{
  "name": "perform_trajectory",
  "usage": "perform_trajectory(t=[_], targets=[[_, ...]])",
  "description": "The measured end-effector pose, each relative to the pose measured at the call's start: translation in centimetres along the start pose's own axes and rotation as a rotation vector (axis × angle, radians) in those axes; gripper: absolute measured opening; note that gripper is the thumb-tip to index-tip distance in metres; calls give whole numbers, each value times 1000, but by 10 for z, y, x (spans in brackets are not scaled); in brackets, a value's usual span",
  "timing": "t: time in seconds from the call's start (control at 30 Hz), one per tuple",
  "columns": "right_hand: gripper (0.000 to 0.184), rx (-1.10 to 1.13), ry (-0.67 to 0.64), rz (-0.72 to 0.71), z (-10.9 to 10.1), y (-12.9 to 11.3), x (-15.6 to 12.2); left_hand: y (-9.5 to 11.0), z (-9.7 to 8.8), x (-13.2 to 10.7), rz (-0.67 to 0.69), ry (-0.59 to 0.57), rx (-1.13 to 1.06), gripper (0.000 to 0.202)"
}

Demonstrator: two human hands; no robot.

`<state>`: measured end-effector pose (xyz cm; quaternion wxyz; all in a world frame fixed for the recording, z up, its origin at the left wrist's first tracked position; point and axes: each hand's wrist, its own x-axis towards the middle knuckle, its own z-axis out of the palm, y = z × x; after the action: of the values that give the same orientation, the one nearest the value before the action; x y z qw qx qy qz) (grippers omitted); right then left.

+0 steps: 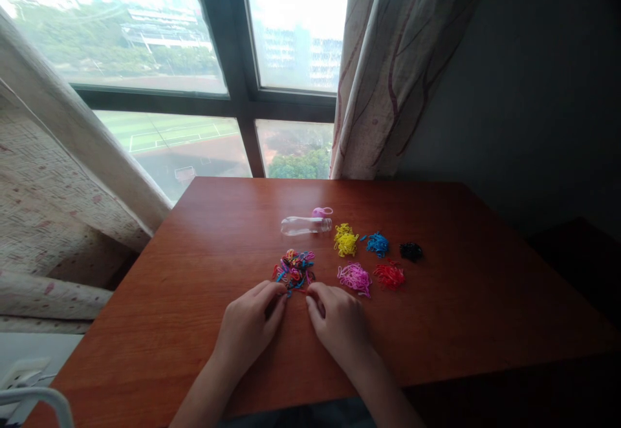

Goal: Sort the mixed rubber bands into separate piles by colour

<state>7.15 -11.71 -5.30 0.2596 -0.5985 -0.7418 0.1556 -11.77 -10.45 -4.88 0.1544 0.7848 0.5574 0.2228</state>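
Note:
Both my hands rest on a reddish wooden table (204,266), fingertips at the near edge of a mixed heap of coloured rubber bands (294,269). My left hand (252,324) has its fingers curled together at the heap's lower left. My right hand (337,321) pinches at the heap's lower right; what it holds is too small to make out. To the right lie sorted piles: yellow (345,240), blue (377,244), black (411,251), pink (354,277) and red (389,275).
A clear plastic bottle (305,225) lies on its side behind the mixed heap, with its pink cap (321,211) beside it. A window and curtains stand behind the table. The wall on the right is dark.

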Motion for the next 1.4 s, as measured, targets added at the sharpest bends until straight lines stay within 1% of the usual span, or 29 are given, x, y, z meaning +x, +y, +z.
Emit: perform_trajectory(t=[0.17, 0.3, 0.47, 0.6, 0.67, 0.73, 0.83, 0.93, 1.03, 1.1, 1.23, 1.3, 1.4], targets=[[7, -34, 16, 8, 6, -5, 8, -2, 1, -1, 4, 9, -28, 15], [10, -27, 17, -3, 7, -5, 8, -2, 0, -1, 10, 9, -28, 16], [13, 6, 26, -19, 2, -4, -4, -3, 1, -1, -2, 63, -51, 17], [14, 69, 40, -12, -2, 2, -20, -4, 0, -1, -66, 144, -46, 15], [14, 123, 52, 8, -6, 9, -28, -3, -1, -1, -89, 147, -11, 14], [15, 179, 77, 44, -13, 18, -34, -1, -3, -2, -84, 111, 37, 14], [20, 228, 170, 133, -28, 36, -40, 2, -3, -2, -71, 67, 105, 14], [26, 190, 291, 241, -47, 56, -41, 5, -2, -2, -69, 78, 159, 15], [32, 99, 357, 321, -64, 80, -40, 6, -2, -3, -46, 76, 174, 16], [37, 43, 390, 362, -72, 96, -39, 5, -2, -3, -23, 59, 147, 17], [42, -35, 408, 406, -80, 120, -36, 1, -1, -4, -6, 32, 42, 17], [42, -45, 397, 415, -80, 126, -35, -1, 0, -4, -2, 27, -8, 18], [40, -38, 388, 426, -78, 127, -33, -2, 0, -4, 5, 35, -60, 18]])
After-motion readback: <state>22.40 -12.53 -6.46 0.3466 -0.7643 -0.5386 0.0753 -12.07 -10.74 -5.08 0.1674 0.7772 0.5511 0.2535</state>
